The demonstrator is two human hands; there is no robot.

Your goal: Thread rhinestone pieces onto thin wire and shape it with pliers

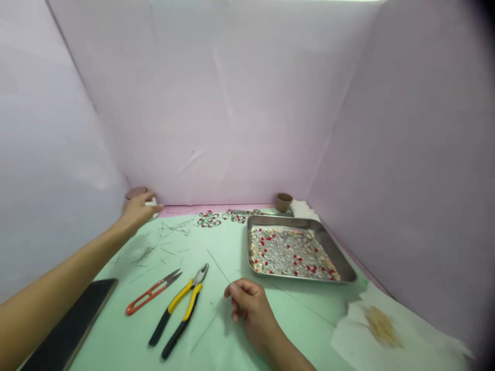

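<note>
My right hand (249,304) pinches a thin wire (218,265) between thumb and fingertips above the green table surface. The wire points up and to the left from the fingers. Far back on the left, my left hand (141,208) is stretched out with its fingers apart, beside a brownish cup (136,192). Something white (153,207) shows under those fingers; its kind is unclear. Yellow-and-black pliers (185,306) lie with spread handles left of my right hand. Orange thread snips (152,292) rest beyond them.
A metal tray (305,279) of red, gold and clear beads stands at right. Behind it are a small brown cup (283,202) and red-beaded wire rings (209,219). Cut wires (176,228) lie at left, near a dark board (73,322). White paper (356,330) bears a tan heap.
</note>
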